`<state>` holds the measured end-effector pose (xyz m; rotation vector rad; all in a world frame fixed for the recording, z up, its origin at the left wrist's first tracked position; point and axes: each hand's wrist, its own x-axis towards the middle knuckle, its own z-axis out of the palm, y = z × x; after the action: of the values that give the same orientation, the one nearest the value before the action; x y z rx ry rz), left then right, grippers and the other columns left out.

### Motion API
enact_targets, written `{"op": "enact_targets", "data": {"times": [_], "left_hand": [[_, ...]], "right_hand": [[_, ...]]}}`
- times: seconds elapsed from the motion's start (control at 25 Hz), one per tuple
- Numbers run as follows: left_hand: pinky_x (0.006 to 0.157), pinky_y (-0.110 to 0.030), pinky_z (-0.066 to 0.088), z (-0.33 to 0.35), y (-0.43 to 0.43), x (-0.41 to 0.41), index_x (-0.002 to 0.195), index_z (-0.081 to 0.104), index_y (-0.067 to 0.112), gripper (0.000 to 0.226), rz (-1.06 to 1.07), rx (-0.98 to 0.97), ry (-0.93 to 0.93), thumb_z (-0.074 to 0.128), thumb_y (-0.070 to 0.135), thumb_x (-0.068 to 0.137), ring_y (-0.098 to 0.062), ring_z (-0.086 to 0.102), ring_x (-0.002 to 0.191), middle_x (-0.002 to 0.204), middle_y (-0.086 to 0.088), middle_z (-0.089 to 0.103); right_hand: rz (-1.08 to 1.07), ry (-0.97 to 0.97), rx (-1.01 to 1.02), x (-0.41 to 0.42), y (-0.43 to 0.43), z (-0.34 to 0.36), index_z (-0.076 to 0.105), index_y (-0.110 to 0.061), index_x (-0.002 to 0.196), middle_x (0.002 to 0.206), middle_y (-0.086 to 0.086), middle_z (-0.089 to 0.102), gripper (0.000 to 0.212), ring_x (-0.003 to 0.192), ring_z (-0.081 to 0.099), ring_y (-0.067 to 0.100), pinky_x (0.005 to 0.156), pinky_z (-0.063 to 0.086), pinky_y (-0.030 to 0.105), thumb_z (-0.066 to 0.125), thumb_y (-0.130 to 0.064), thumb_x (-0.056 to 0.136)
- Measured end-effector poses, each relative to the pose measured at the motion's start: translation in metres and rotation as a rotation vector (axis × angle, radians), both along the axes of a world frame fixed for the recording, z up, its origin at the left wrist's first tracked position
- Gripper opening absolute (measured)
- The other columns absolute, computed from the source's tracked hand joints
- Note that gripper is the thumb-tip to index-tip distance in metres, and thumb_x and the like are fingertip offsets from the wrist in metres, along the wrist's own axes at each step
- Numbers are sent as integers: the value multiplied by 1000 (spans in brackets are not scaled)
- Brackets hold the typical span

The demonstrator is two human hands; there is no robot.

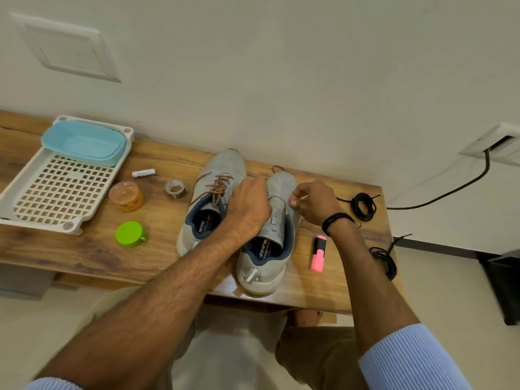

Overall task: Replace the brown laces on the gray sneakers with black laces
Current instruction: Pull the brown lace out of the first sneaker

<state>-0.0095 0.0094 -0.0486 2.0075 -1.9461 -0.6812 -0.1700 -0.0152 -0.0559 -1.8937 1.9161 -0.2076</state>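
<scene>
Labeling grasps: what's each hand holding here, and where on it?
Left hand grips the unlaced sneaker at its throat. Right hand pinches at its eyelet edge; the pinched item is too small to tell.

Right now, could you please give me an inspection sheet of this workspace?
Surface: wooden table, against wall.
Job's things: left sneaker brown-laced; right sneaker, its brown lace loose past toe; black lace coil and another, right edge.
Clutter: tray holding blue tub, battery, tape roll, orange jar, green lid, pink highlighter.
Grippers: left hand grips right sneaker; right hand pinches, apparently the brown lace.
Cables: black cable from wall box.
Surroundings: pale floor.
</scene>
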Motion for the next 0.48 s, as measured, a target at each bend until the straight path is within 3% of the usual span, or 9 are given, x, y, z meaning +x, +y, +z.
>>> {"op": "enact_targets", "data": {"times": [0.12,0.32,0.48], "left_hand": [[67,-38,42,1,3,-6,92,60,6,6,-41,-45,-22,60,3,87,-29,57,86,104,-16,64],[82,-42,54,-13,-10,-17,113,71,14,29,-232,-104,0,65,11,85,-32,64,102,108,-14,69],[67,-35,43,-16,-15,-18,116,69,22,25,-325,-137,-212,61,21,92,-32,63,100,108,-12,68]], "right_hand": [[18,-36,53,-2,5,2,75,-14,90,97,2,72,6,91,63,17,80,46,25,73,-15,85],[59,137,39,2,2,-8,71,-16,78,99,12,70,12,94,63,26,82,52,34,65,-15,88],[52,208,5,3,0,-14,64,-5,93,103,19,64,16,95,59,33,70,41,31,54,-17,92]]}}
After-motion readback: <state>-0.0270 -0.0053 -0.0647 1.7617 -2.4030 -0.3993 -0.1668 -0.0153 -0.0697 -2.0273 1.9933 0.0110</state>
